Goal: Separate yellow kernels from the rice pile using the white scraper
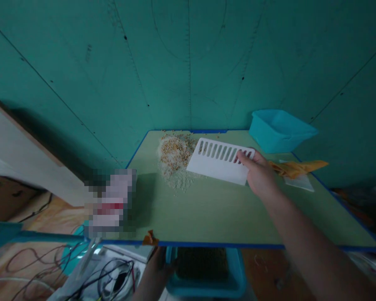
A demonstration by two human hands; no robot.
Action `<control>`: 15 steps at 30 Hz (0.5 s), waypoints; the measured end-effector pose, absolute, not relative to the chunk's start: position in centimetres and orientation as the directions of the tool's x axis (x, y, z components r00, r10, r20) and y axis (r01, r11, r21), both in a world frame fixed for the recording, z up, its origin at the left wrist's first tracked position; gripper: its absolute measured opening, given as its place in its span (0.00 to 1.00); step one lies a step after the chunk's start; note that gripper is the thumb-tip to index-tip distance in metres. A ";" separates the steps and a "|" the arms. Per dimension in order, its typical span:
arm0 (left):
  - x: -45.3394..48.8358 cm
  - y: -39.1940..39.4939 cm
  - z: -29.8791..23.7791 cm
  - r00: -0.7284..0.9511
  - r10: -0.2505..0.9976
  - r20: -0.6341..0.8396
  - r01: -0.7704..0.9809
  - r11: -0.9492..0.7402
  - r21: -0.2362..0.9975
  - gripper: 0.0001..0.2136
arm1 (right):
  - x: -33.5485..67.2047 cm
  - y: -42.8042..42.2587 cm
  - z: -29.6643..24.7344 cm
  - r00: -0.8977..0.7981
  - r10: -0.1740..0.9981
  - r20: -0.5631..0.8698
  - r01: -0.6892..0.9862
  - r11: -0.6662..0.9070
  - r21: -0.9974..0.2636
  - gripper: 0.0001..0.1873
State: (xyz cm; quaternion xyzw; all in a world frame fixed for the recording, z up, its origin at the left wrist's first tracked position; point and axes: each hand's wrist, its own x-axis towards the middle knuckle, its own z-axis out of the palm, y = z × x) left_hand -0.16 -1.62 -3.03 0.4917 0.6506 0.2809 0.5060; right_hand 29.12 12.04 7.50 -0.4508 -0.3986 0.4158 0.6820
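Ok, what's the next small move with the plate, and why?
I'd probably ease the white slotted plate behind the grain pile: the right hand grips it at the pile's right side, while the blue tub, with the left hand at its left side, shows below the table's near edge, setting up a pull that way.

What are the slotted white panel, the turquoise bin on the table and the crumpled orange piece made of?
Slotted white panel: likely plastic, smooth and matte; thin, evenly coloured, with clean rounded slots.
Turquoise bin: matte, probably fabric or soft plastic; its rim and walls look uneven. Can't tell which.
Crumpled orange piece: probably thin cloth, dull finish; it lies in loose folds.
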 end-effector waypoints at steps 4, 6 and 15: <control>-0.4 -2.0 -4.1 -0.061 0.915 -0.400 0.235 0.402 0.885 0.17 | 28.8 11.7 7.6 0.313 0.934 0.174 -0.166 0.234 -0.958 0.13; -0.3 -2.2 -4.5 -0.055 0.903 -0.426 0.195 0.428 0.882 0.16 | 28.7 11.6 7.7 0.302 0.937 0.177 -0.161 0.233 -0.959 0.13; -1.5 -2.4 -6.3 0.113 0.854 -0.508 0.019 0.509 0.861 0.16 | 28.7 12.1 7.6 0.452 0.872 0.185 -0.182 0.294 -0.939 0.12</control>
